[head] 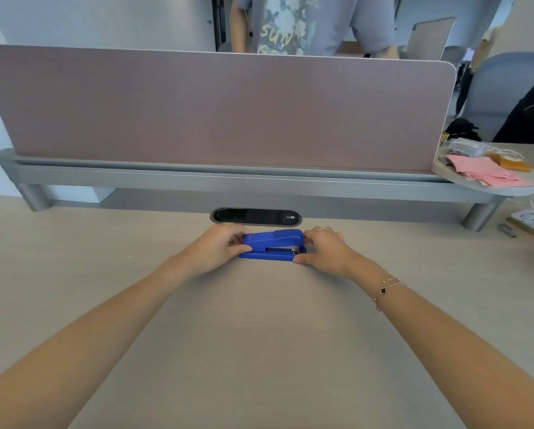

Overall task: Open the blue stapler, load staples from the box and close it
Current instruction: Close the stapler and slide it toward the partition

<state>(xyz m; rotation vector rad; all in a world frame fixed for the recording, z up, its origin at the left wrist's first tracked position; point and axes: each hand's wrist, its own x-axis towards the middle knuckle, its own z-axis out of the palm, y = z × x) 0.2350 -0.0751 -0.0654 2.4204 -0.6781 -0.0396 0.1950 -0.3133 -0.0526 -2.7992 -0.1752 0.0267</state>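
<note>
Two bare hands meet at a blue stapler (273,245) lying flat on the pale wood-grain counter (259,335), its long axis running left to right. Left hand (216,246): thumb and fingers closed on the stapler's left end, thumb on the near side. Right hand (324,247): fingers curled over the right end, thumb pressed to the near lower edge of the base; a ring shows on one finger and a thin chain bracelet (386,289) circles the wrist. Stapler: top arm down on the base, a metal part visible near its right end through the side gap. Just beyond the stapler, a dark oval cable port (256,217) is set into the counter. Farther back, a grey raised shelf (228,178) on cylindrical legs carries a mauve fabric divider panel (216,109). At the far right, a rounded ledge holds pink papers (485,173) and clear wrapped items; small objects near the right edge of the counter are too small to identify. Behind the divider, a person in a grey printed shirt (296,23) stands.
</note>
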